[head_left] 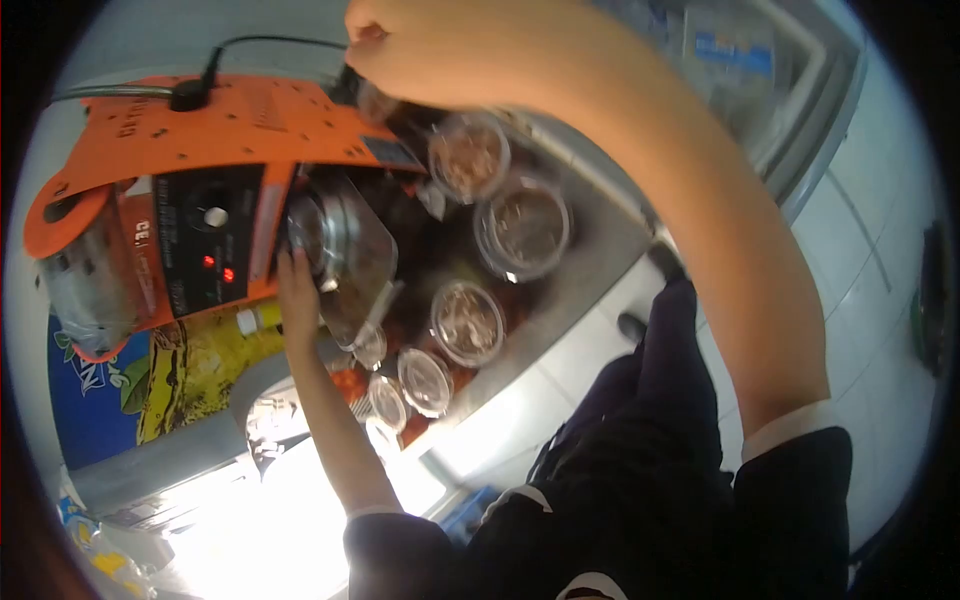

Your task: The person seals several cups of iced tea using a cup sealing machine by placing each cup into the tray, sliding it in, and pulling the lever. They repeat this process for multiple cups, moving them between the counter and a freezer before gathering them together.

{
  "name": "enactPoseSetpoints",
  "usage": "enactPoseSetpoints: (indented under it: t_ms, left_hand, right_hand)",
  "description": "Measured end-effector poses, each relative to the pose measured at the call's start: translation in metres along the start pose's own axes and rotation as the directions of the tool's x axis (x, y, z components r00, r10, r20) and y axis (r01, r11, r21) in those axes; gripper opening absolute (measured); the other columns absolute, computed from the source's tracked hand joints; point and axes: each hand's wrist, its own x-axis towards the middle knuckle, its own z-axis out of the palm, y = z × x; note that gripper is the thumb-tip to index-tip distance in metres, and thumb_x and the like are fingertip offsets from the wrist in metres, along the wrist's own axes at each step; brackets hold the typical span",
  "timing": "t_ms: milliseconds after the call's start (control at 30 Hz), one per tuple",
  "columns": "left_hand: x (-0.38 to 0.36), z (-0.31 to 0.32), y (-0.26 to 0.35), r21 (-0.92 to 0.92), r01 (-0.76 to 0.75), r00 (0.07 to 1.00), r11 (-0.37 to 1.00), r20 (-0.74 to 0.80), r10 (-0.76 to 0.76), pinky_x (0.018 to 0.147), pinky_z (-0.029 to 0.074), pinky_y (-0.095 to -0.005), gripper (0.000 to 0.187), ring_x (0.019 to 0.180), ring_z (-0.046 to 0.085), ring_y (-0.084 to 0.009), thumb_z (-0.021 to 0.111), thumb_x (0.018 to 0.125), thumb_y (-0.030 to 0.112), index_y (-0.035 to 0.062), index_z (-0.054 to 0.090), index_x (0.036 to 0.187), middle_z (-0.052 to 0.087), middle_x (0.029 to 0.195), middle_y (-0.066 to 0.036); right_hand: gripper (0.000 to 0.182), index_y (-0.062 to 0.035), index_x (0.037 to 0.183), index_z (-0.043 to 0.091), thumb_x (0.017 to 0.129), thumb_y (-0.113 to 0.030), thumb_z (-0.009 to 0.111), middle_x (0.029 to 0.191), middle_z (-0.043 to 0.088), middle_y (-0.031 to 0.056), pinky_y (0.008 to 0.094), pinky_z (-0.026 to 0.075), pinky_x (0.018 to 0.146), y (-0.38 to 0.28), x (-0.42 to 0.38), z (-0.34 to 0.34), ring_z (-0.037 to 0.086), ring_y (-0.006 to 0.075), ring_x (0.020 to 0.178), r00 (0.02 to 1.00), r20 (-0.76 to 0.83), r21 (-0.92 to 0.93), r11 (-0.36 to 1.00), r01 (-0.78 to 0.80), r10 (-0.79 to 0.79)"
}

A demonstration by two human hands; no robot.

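Head view: right hand (385, 45) is fisted around the lever at the back of the orange sealing machine (200, 130). Left hand (297, 290) has fingers flat against the clear container (345, 250) seated in the machine's slot, power lights on. Risk: those fingers sit just beside the press zone and could get pinched or burned. Sealed cups (467, 322) crowd the steel counter (590, 250) edge; an elbow could tip one.

Orange sealing machine (215, 165), clear filled cup (345, 250) beneath
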Motion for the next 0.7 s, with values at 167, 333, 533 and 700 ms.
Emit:
enactPoseSetpoints:
  t_ms: [167, 333, 533, 700]
  left_hand:
    - [-0.011, -0.001, 0.021, -0.019, -0.01, 0.998, 1.0, -0.056, 0.009, 0.103, 0.032, -0.0384, 0.046, 0.123, 0.043, -0.0392, 0.041, 0.099, 0.028, -0.007, 0.044, 0.129, 0.046, 0.131, -0.027]
    - [-0.019, -0.004, 0.038, 0.022, -0.057, 0.986, 0.998, -0.158, 0.06, 0.101, 0.033, -0.0434, 0.042, 0.119, 0.044, -0.0428, 0.046, 0.096, 0.024, -0.0067, 0.047, 0.125, 0.048, 0.126, -0.028]
    - [-0.016, 0.004, 0.04, 0.116, 0.073, 0.952, 0.991, -0.304, -0.035, 0.08, 0.039, -0.0498, 0.025, 0.092, 0.048, -0.0447, 0.053, 0.091, 0.019, -0.0042, 0.054, 0.098, 0.053, 0.097, -0.027]
    - [-0.014, 0.005, 0.039, -0.06, 0.197, 0.935, 0.979, -0.288, -0.206, 0.08, 0.043, -0.0464, 0.025, 0.091, 0.054, -0.0434, 0.053, 0.088, 0.016, -0.0047, 0.055, 0.1, 0.057, 0.095, -0.027]
  right_hand:
    - [0.024, -0.0084, 0.095, 0.07, 0.078, -0.015, 0.054, 0.099, 0.067, 0.0146, 0.0405, 0.048, 0.082, 0.039, 0.176, 0.018, 0.063, 0.0294, 0.097, 0.97, 0.114, -0.149, 0.961, 0.233, -0.217]
    - [0.042, -0.0055, 0.118, 0.059, 0.091, -0.033, 0.043, 0.118, 0.062, 0.0145, 0.0386, 0.042, 0.092, 0.063, 0.279, 0.12, 0.058, 0.029, 0.106, 0.941, 0.161, 0.066, 0.954, 0.291, -0.298]
    - [0.037, 0.0007, 0.095, 0.059, 0.094, -0.032, 0.04, 0.103, 0.062, 0.0116, 0.0387, 0.041, 0.088, 0.042, 0.394, 0.173, 0.055, 0.024, 0.101, 0.964, 0.197, 0.608, 0.794, 0.023, -0.178]
    - [0.037, -0.0001, 0.094, 0.057, 0.094, -0.033, 0.04, 0.101, 0.06, 0.0089, 0.0378, 0.039, 0.088, 0.028, 0.452, 0.184, 0.052, 0.0219, 0.101, 0.857, 0.414, 0.703, 0.706, -0.087, -0.306]
